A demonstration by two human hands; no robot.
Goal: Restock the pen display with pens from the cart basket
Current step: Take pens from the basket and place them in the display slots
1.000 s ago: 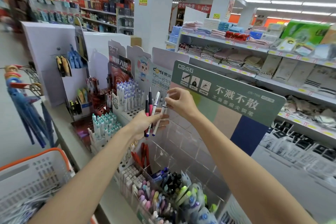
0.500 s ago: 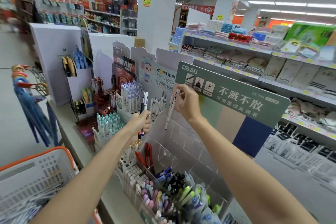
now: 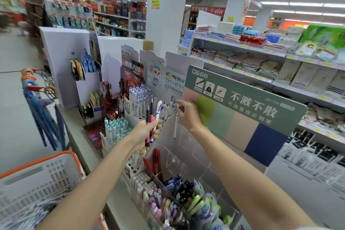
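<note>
Three pens [image 3: 155, 115] stand upright in the curled fingers of the left hand [image 3: 143, 132], just in front of the pen display [image 3: 168, 84]. The right hand [image 3: 188, 115] pinches a white pen [image 3: 175, 129] that hangs at the display's right edge, beside the left edge of the green sign [image 3: 242, 102]. The cart basket [image 3: 56, 157], lower left, holds more pens, with open aisle floor beyond it.

Gripping three pens [image 3: 151, 114] in left hand [image 3: 143, 131]; pinching one white pen [image 3: 175, 129] with right hand [image 3: 188, 115], beside green sign [image 3: 242, 99].
</note>
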